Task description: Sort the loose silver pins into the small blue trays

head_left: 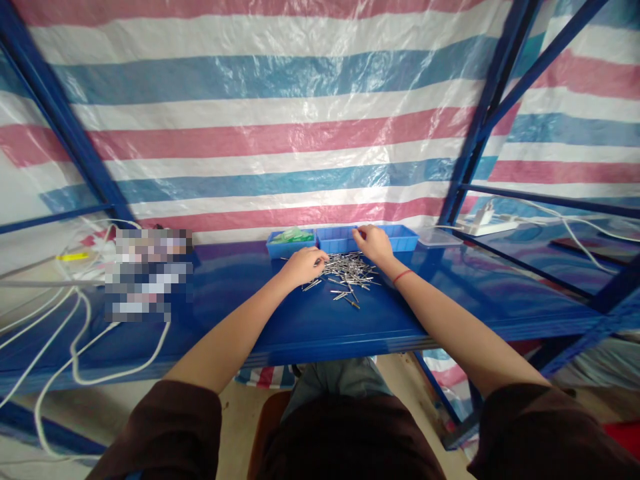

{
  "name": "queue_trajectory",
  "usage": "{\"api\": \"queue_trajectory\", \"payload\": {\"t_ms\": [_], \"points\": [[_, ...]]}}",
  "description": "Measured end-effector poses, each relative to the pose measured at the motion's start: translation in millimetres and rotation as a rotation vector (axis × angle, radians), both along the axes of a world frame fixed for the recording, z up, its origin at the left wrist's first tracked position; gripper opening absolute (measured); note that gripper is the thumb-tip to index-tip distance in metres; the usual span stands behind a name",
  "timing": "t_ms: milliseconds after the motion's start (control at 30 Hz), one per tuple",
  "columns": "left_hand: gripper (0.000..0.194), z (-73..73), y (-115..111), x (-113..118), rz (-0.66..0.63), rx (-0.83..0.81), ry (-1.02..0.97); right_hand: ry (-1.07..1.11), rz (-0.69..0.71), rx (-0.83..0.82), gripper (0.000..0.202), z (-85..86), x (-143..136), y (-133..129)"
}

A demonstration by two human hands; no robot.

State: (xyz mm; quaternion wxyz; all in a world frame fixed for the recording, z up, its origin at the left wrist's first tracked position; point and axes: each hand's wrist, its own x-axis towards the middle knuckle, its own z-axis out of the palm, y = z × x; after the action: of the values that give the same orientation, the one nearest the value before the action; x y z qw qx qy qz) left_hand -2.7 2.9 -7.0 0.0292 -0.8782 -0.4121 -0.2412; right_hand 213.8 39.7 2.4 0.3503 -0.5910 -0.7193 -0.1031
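Observation:
A loose pile of silvery blind rivets (350,270) lies on the blue table, with several strays toward the front edge. My left hand (301,265) rests at the pile's left side, its fingers curled around rivets, of which a little metal shows at the fingertips. Over the front edge of a long blue bin (404,239) behind the pile, my right hand (374,244) is closed, fingertips pressed together; whatever they pinch is hidden. A smaller blue bin (280,249) with green pieces (295,235) inside stands just behind my left hand.
White cables (83,333) and a blurred-out heap (147,273) occupy the table's left side. A clear plastic lid (440,237) lies right of the long bin, near a white power strip (487,227). Blue metal posts (465,153) frame a striped sheet (280,133).

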Motion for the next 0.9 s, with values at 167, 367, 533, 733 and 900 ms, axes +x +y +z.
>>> {"api": "queue_trajectory", "payload": {"t_ms": [167, 367, 533, 733, 900], "points": [[0.023, -0.4, 1, -3, 0.006, -0.045, 0.079, -0.021, 0.112, -0.049, 0.030, 1.0, -4, -5], [0.014, 0.1, -3, -3, -0.011, -0.052, 0.102, -0.050, 0.229, -0.045, 0.028, 0.5, -13, -12], [0.018, 4.1, -9, 0, -0.012, 0.021, 0.120, -0.047, 0.310, -0.037, 0.025, 0.7, -18, -17], [0.023, 7.1, -14, 5, 0.005, -0.031, 0.215, -0.049, 0.320, -0.070, 0.025, 2.0, -19, -20], [0.022, 6.1, -13, 4, 0.005, -0.009, 0.210, -0.025, 0.381, -0.072, 0.024, 1.2, -21, -21]]}}
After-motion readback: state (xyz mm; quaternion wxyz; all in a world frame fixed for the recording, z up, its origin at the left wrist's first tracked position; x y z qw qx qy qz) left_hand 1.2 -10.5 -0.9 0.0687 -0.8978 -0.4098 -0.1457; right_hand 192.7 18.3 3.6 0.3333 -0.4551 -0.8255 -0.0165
